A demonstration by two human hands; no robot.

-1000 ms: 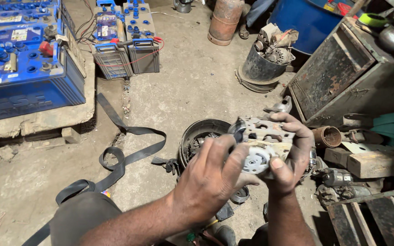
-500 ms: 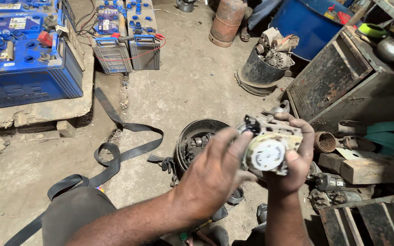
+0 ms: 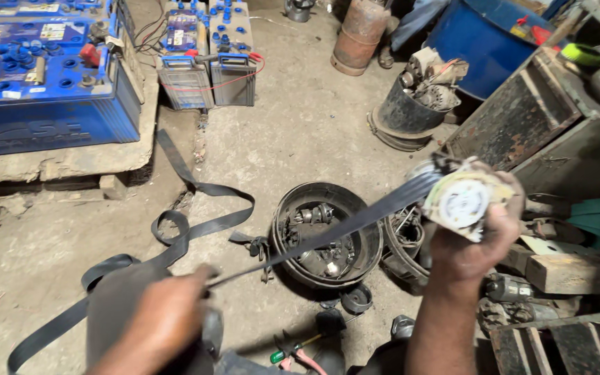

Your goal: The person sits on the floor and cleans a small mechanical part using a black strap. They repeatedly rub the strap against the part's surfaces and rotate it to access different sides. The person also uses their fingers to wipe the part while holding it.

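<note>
Right hand [image 3: 470, 253] grips the alternator part [image 3: 463, 201] above and right of the basin [image 3: 328, 236], left hand [image 3: 168, 319] closed on a long tool [image 3: 328, 232] reaching it; probably best to keep the part steady, tool aligned.
</note>
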